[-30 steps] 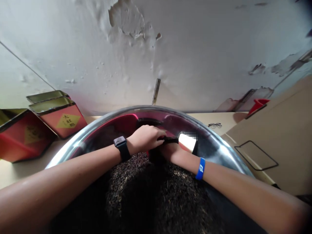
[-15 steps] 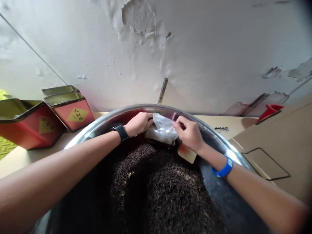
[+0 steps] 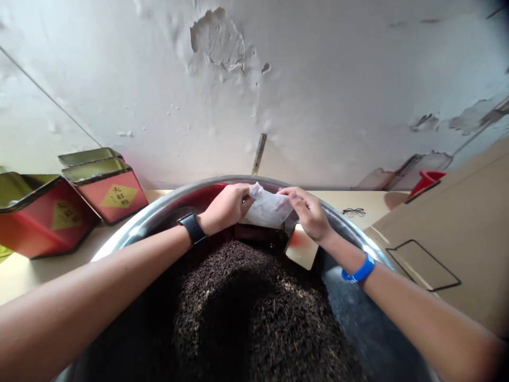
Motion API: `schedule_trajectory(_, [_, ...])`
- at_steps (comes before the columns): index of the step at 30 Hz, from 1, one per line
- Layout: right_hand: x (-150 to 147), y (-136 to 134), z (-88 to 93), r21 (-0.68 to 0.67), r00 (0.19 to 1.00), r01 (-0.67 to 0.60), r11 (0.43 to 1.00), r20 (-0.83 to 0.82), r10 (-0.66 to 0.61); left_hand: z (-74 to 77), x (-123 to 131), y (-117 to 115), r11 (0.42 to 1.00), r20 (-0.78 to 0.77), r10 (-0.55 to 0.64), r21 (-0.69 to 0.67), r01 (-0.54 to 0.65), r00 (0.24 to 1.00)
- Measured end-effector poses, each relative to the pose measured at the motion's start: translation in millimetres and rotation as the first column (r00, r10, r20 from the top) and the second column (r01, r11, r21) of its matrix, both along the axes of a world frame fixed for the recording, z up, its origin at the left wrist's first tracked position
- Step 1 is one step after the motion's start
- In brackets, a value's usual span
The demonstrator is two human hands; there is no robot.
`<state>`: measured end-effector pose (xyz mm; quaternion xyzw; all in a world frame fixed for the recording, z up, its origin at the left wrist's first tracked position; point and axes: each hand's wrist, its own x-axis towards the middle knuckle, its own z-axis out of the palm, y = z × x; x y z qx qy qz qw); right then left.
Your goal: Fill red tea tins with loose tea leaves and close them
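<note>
My left hand (image 3: 228, 208) pinches the left upper edge of a translucent plastic bag (image 3: 269, 206). On the other side, my right hand (image 3: 308, 212) is closed on the bag's right edge, so its mouth is stretched between them. Below the bag, the dark side of a tin (image 3: 258, 233) shows, sitting inside a large round metal basin (image 3: 159, 215); most of this tin is hidden. A pale, red-tinted lid (image 3: 301, 246) leans just under my right hand. Dark loose tea leaves (image 3: 294, 329) are heaped in the basin nearer to me.
On the left of the table stand red tins with yellow diamond labels (image 3: 119, 196), their tops open. A pair of glasses (image 3: 353, 212) lies to the right of the basin. Further right are a red plastic piece (image 3: 425, 184) and a cardboard box (image 3: 469, 228). A peeling wall (image 3: 318, 106) rises behind.
The bag's mouth is now pulled flatter and straighter between my hands. My right hand's fingers have shifted along its edge. The whole view has tilted slightly.
</note>
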<state>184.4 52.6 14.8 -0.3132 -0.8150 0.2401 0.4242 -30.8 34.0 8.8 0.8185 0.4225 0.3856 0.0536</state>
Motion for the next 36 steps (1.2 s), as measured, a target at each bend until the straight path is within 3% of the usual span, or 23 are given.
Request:
schedule_trajectory(3, [3.2,3.4,4.2,0.018,0.983,0.036,0.999,0.180,-0.038,6.2,1.3,-4.5,0.995,0.075,0.053,0.085,-0.059,0.996])
schedule_trajectory(5, [3.3,7.2,1.5,0.105,0.925,0.040,0.994,0.373,-0.076,12.8,2.6,-10.5,0.986,0.102,0.041,0.157,-0.057,0.994])
schedule_trajectory(9, [-4.7,9.1,-15.2,0.337,0.760,0.041,0.941,0.601,-0.248,25.1,8.2,-27.2,0.966,0.011,-0.095,0.242,0.089,0.995])
schedule_trajectory(13, [-9.4,9.5,-23.3,0.308,0.762,0.018,0.951,0.612,-0.212,24.8,11.7,-31.5,0.977,-0.185,-0.152,0.117,0.176,0.971])
schedule_trajectory(17, [0.4,10.4,-6.0,0.240,0.799,-0.013,0.971,0.586,-0.134,13.4,-0.7,-16.8,0.997,-0.312,-0.053,0.042,0.070,0.949])
schedule_trajectory(21, [6.6,6.1,8.3,0.310,0.893,0.051,0.949,0.412,-0.182,2.0,-11.4,-3.1,1.000,-0.383,-0.028,-0.021,0.022,0.923])
schedule_trajectory(24, [2.4,2.6,3.8,0.338,0.839,-0.045,0.940,0.524,-0.148,-2.1,-5.1,-2.0,1.000,-0.358,-0.008,-0.001,0.008,0.934])
schedule_trajectory(28, [-5.8,1.2,-10.9,0.346,0.642,-0.149,0.926,0.747,-0.176,2.2,7.3,-9.2,0.998,-0.276,-0.009,0.058,0.026,0.961])
schedule_trajectory(32, [-10.2,3.2,-21.2,0.351,0.662,-0.107,0.930,0.723,-0.197,16.7,5.4,-18.1,0.990,-0.132,-0.139,-0.030,0.136,0.981])
schedule_trajectory(34, [-9.5,5.0,-21.4,0.304,0.683,-0.089,0.948,0.712,-0.165,24.2,0.7,-21.4,0.991,-0.040,-0.130,-0.037,0.129,0.991])
schedule_trajectory(36, [-5.4,6.1,-15.6,0.238,0.705,-0.076,0.968,0.700,-0.116,28.8,-3.3,-23.1,0.994,-0.043,-0.097,-0.050,0.095,0.994])
